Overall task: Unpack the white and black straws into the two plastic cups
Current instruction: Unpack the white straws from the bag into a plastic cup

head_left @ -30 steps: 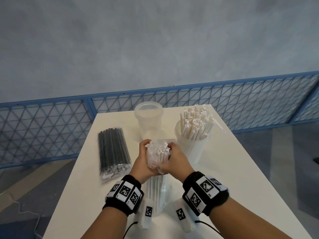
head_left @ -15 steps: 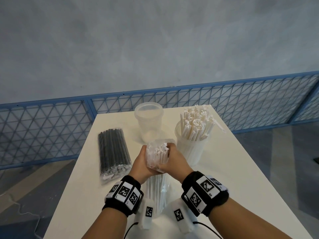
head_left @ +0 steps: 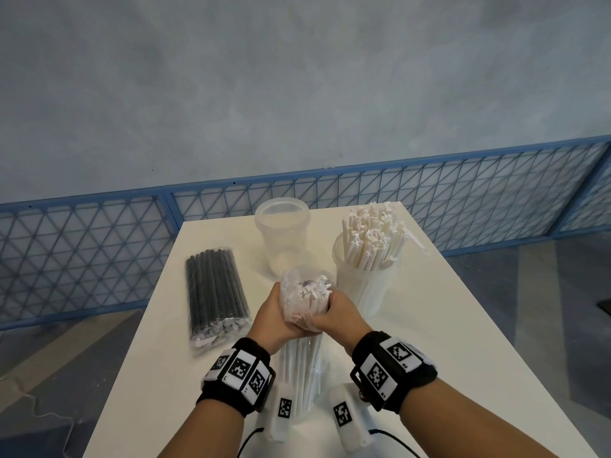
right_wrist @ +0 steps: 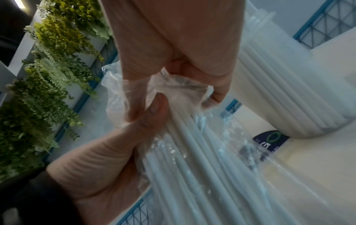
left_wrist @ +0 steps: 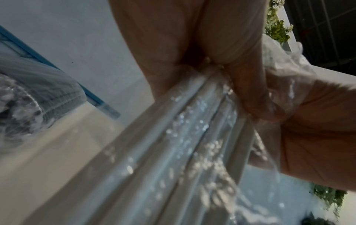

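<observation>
A clear plastic bag of white straws [head_left: 305, 328] stands upright on the table between my wrists. My left hand [head_left: 276, 314] grips the bag's top from the left, and my right hand [head_left: 337, 314] grips it from the right. The bag mouth gapes, showing the straw ends [head_left: 314, 287]. In the wrist views my fingers pinch the crinkled film [right_wrist: 173, 85] around the straws [left_wrist: 183, 144]. A plastic cup full of white straws [head_left: 367, 259] stands just right of my hands. An empty plastic cup [head_left: 282, 234] stands behind. A sealed pack of black straws [head_left: 215, 292] lies to the left.
The white table [head_left: 446, 325] has bare surface on its right side and near its front edge. A blue mesh fence [head_left: 82, 259] runs behind the table, before a grey wall. Green plants [right_wrist: 48, 76] show in the right wrist view.
Both hands have slid slightly down the bag, so more of the white straw ends stand out of the mouth. The cups and the black pack have not moved.
</observation>
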The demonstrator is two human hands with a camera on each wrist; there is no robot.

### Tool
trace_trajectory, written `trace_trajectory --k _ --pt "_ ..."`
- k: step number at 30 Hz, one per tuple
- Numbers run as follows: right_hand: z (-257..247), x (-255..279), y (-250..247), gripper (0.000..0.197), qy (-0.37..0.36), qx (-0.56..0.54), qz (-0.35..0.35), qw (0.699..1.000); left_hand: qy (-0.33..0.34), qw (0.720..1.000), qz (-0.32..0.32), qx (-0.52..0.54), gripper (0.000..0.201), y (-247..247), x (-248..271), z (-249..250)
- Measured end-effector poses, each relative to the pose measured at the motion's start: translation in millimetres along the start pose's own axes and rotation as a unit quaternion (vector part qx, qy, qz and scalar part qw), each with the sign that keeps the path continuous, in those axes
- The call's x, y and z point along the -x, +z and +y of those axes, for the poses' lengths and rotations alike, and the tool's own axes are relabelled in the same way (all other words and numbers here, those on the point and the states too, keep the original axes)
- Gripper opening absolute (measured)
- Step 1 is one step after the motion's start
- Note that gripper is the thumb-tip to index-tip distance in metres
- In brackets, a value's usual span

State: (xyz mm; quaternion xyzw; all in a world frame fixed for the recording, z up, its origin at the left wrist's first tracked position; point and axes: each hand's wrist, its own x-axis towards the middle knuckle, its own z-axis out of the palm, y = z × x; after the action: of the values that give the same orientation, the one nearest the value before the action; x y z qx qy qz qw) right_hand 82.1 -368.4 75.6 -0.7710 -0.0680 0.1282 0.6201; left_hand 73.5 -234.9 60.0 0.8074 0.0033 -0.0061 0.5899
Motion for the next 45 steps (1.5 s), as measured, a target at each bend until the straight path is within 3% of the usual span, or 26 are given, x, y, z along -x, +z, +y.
trace_trajectory --k 5,9,14,18,23,28,32,35,37,41,45 --pt "7.0 -0.4 3.2 0.041 -0.011 -0.010 0.023 1.000 0.009 1.000 -0.009 -0.007 0.109 -1.3 2.3 3.1" --pt "9.4 1.4 2.9 0.037 -0.023 -0.017 0.035 0.999 0.011 1.000 -0.022 0.018 0.079 -2.5 4.3 6.8" --pt "5.6 5.1 -3.8 0.026 -0.054 -0.028 0.050 0.997 0.001 0.998 -0.014 0.056 0.061 -8.1 6.3 3.4" --pt "1.7 5.5 -7.7 0.029 -0.063 -0.067 0.056 0.994 -0.016 0.995 -0.018 0.094 0.055 -10.2 8.8 2.3" --pt "-18.5 6.8 -19.6 0.020 -0.099 -0.129 0.065 0.985 -0.027 0.995 -0.013 0.094 0.067 -11.3 8.0 0.0" --pt "-27.6 12.0 -27.5 0.032 -0.149 -0.155 0.015 0.977 -0.060 0.993 0.031 0.098 0.057 -11.3 4.2 -1.6" --pt "-18.8 17.1 -23.9 0.021 -0.146 -0.044 -0.037 0.988 -0.060 0.992 0.034 0.110 0.039 -8.6 4.9 1.7" --pt "-20.5 17.3 -17.1 0.007 -0.144 -0.042 0.028 0.988 -0.058 0.991 0.030 0.115 0.045 -6.6 3.5 1.2" --pt "-37.4 17.7 -19.8 0.005 -0.137 -0.112 0.069 0.982 -0.066 0.992 0.034 0.103 0.049 -7.8 1.2 -2.1" --pt "-69.6 7.5 -44.6 0.011 -0.147 -0.237 0.181 0.943 -0.072 0.993 0.046 0.084 0.036 -10.9 -2.1 -5.5" --pt "-77.8 -3.0 -66.3 0.017 -0.126 -0.366 0.242 0.890 -0.057 0.994 0.037 0.084 0.027 -7.7 -4.0 4.1"
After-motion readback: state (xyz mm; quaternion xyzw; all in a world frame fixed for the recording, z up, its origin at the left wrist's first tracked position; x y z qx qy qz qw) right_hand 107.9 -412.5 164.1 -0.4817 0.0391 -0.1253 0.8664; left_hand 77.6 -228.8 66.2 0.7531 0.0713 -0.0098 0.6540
